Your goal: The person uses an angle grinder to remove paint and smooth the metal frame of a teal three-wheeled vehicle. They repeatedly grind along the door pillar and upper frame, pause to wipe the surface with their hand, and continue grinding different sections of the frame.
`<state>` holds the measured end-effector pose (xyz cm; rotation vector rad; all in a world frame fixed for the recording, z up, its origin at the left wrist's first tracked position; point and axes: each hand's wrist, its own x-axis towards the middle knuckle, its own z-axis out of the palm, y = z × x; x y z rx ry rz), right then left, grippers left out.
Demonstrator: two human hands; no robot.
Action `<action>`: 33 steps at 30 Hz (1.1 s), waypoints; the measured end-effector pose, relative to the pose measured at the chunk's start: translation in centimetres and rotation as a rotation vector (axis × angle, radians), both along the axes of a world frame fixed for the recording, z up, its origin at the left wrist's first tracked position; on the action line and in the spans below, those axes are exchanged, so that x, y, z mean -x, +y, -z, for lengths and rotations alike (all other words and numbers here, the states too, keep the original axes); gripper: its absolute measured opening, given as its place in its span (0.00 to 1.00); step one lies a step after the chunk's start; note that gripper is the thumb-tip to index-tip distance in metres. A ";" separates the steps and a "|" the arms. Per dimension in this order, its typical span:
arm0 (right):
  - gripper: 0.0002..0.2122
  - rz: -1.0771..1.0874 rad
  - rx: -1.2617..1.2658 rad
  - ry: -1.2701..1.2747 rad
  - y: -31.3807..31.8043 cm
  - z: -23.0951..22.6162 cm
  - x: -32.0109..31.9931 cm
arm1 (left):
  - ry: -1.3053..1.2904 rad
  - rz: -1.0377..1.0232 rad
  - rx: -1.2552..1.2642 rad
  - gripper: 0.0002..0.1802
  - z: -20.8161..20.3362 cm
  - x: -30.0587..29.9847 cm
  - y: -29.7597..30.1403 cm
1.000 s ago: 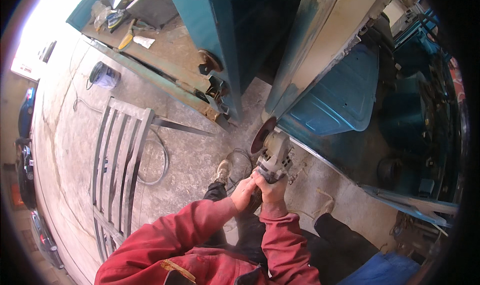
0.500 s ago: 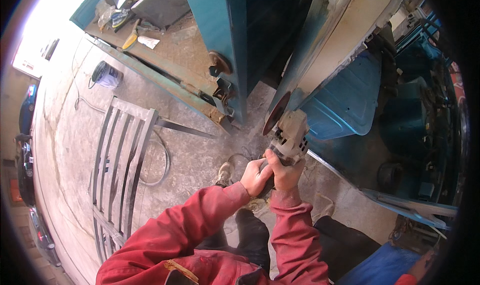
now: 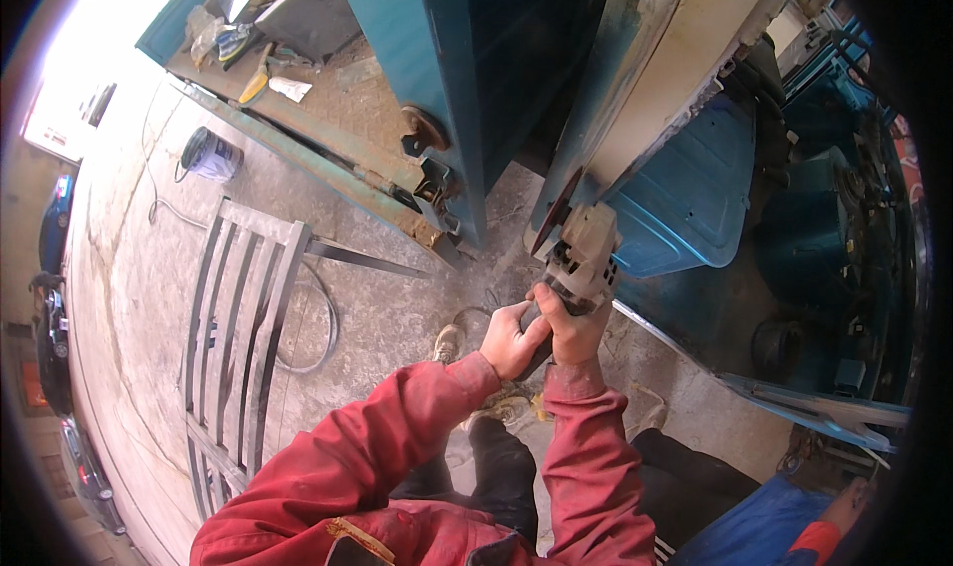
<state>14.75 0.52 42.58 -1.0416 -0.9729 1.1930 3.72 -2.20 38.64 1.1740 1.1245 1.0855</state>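
An angle grinder (image 3: 589, 240) with a dusty, pale body is held in front of me by both hands. My left hand (image 3: 513, 340) is wrapped round its dark rear handle. Farther up, my right hand (image 3: 574, 326) grips the body just behind the pale head. The reddish-brown disc (image 3: 557, 214) stands nearly edge-on at the lower end of a teal vehicle pillar (image 3: 596, 134), which is partly sanded to bare metal and pale filler. From here the disc's edge seems to touch the pillar, but the exact contact is hard to see.
On the left stands a grey slatted metal frame (image 3: 233, 338), with a hose (image 3: 333, 333) looped behind it. A bucket (image 3: 211, 155) sits farther back. An open teal door (image 3: 422, 60) and a blue plastic bin (image 3: 685, 194) flank the pillar. Another person's sleeve (image 3: 816, 541) shows at lower right.
The grinder and both hands have shifted slightly right, and the disc has turned more edge-on. Another person's forearm has come farther into view at lower right.
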 end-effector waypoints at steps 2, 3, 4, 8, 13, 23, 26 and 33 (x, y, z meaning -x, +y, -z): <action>0.20 -0.002 0.019 0.017 0.1 0.2 0.0 | 0.003 0.012 0.031 0.25 -0.2 0.0 0.1; 0.20 -0.001 0.023 0.034 0.1 0.3 -0.1 | 0.022 0.010 0.017 0.25 -0.2 0.1 0.2; 0.20 -0.003 0.025 0.032 0.1 0.3 -0.1 | 0.016 0.015 0.033 0.25 -0.3 0.1 0.2; 0.21 -0.007 0.032 0.041 0.1 0.4 -0.1 | 0.026 -0.003 -0.006 0.26 -0.6 0.1 0.2; 0.19 -0.007 0.017 0.052 0.2 0.3 0.0 | 0.048 0.004 -0.007 0.26 -0.8 0.3 0.4; 0.18 -0.008 0.011 0.060 0.4 0.4 0.0 | 0.031 -0.002 -0.011 0.25 -0.6 0.2 0.6; 0.18 -0.018 0.038 0.052 0.3 0.5 0.0 | 0.051 -0.003 -0.020 0.24 -0.4 0.3 0.5; 0.18 -0.018 0.038 0.061 0.0 0.2 0.2 | 0.066 0.003 -0.035 0.25 -0.1 0.4 0.2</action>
